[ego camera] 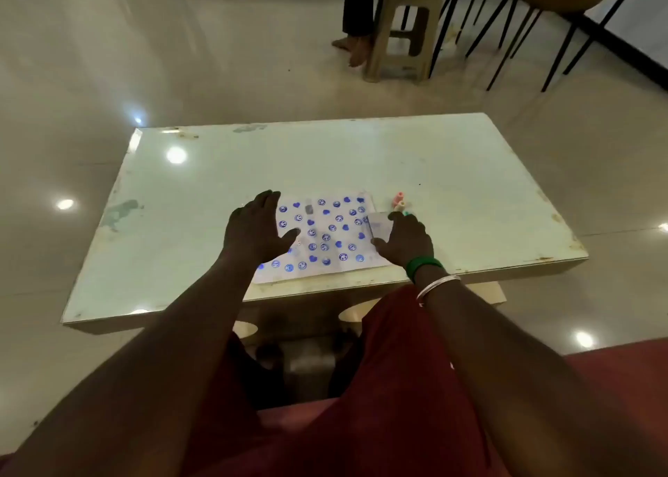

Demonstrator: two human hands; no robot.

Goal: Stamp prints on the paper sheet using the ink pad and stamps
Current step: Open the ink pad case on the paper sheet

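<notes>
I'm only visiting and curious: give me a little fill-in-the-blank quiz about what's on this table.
The prints on the paper sheet are ___ in colour. The green bangle is worn on the ___ wrist. The left hand lies flat over the sheet's ___ side.
Missing words: blue; right; left.

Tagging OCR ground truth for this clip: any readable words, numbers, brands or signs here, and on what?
No text reads anywhere in this view.
Sheet: only blue heart prints and round face-like prints, no letters or numbers.
Stamps: too small and blurred to show any label.
Pale box beside the stamps: blurred, nothing legible.
</notes>
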